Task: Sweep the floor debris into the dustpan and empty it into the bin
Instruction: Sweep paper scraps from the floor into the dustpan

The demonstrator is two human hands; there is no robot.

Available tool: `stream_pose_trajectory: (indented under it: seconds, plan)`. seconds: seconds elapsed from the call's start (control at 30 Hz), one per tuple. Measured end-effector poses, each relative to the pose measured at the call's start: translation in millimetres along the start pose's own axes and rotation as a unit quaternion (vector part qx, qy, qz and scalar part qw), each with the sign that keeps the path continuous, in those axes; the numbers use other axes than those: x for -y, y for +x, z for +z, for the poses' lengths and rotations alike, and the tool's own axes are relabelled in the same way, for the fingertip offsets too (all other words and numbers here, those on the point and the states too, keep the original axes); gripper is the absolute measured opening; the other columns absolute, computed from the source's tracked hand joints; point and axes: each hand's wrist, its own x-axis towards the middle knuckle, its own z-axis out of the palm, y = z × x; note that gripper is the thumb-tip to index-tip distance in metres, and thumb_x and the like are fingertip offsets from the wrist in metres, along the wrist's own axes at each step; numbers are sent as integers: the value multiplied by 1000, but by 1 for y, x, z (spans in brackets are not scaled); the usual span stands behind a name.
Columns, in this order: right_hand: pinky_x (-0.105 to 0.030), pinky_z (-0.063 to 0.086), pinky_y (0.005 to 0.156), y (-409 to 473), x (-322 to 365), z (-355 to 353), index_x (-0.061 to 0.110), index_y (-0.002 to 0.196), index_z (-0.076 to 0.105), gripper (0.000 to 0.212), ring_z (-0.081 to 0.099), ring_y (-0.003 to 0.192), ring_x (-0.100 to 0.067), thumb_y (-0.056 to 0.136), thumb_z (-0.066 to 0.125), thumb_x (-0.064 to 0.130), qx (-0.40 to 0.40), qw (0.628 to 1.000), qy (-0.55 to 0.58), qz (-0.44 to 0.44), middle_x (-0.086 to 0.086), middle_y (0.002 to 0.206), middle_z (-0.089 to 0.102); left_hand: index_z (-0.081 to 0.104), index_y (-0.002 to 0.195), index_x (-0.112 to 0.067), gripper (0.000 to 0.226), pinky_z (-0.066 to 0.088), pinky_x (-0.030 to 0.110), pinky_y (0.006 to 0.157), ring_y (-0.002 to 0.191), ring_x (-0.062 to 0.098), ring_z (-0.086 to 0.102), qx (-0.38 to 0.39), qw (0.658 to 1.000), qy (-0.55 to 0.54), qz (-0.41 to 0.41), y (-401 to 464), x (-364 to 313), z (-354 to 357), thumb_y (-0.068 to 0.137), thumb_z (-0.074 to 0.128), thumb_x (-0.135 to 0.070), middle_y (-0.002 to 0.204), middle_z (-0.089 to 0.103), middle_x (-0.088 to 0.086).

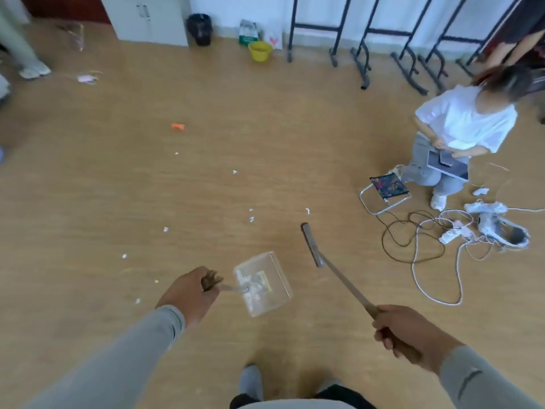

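The left hand [191, 290] is closed around the handle of a clear dustpan [262, 283], which already holds a small heap of white scraps; whether the pan rests on the wooden floor [147, 187] or hangs just above it cannot be told. The right hand [407, 332] is closed on the long handle of the broom [339, 276], whose narrow dark head [311, 245] lies just right of the pan's mouth and looks a little off the floor.

More white paper bits [251, 215] lie scattered ahead and to the left, with an orange scrap [177, 126] farther off. The black bin [200, 28] stands by the far wall near a yellow bucket [260, 50] — well apart from the pan.

The job seems partly done: some debris collected, much still loose. To do this step well, set the pan's front lip flat on the floor, reach the broom head beyond the nearest scraps and draw them back in short, low strokes — light paper scatters under a fast sweep. Keep the pan level while moving, and steer clear of the cables [427, 231] and the seated person [460, 137] on the right.
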Motion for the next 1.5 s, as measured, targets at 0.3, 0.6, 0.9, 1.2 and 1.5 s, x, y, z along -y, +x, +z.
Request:
stream_pose_trajectory:
  seconds: [0.3,0.6,0.9,1.2,1.5]
  plan:
    - [-26,27,42,45,59,55,-4,106,63,19,39,44,-19,91,52,-1,51,987,-154,-14,-13,68,53,58,84,-26,20,51,30,55,62,22,63,-94,983,-56,-146,-39,95,-47,91,64,-44,72,66,0]
    - [-23,26,38,109,91,100,-1,84,56,13,38,43,-19,94,49,-2,92,975,-203,18,-15,62,53,61,88,-25,10,49,30,57,67,25,64,-166,951,-70,-250,-69,140,-68,94,64,-32,75,68,3]
    - [-26,33,41,107,109,193,0,86,55,16,40,42,-21,97,46,6,102,967,-231,33,-14,55,52,57,84,-27,14,59,41,66,68,26,67,-117,952,-66,-276,-31,221,-69,94,61,-36,75,69,3]
    - [-23,31,38,85,114,343,11,121,48,34,37,34,-14,88,41,2,159,906,-389,45,-7,63,51,50,85,-24,20,48,28,57,65,18,61,-26,968,3,-251,33,287,-50,96,53,-41,76,64,-3]
    - [-28,33,46,46,142,382,13,154,44,73,41,45,-18,83,52,-4,202,914,-347,64,-9,59,55,48,94,-29,13,51,29,65,73,15,62,-18,970,-14,-243,36,344,-59,97,49,-42,81,62,-11]
